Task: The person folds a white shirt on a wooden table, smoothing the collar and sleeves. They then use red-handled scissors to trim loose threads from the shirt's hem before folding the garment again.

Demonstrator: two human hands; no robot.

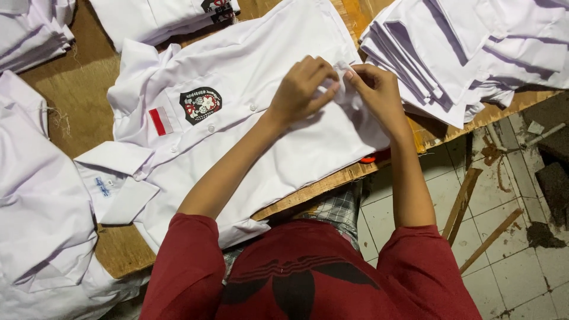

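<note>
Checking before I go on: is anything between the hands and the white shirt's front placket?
Nothing visible. The left hand and right hand already pinch the white shirt at its lower placket, fingertips meeting on the fabric, no other thing between them.

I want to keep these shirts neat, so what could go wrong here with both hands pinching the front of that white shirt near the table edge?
1. The white shirt overhangs the wooden table edge near the person; a tug by the left hand or right hand could drag it toward the dirty tiled floor.
2. The folded stack sits right beside the right hand and could get nudged askew.
</note>
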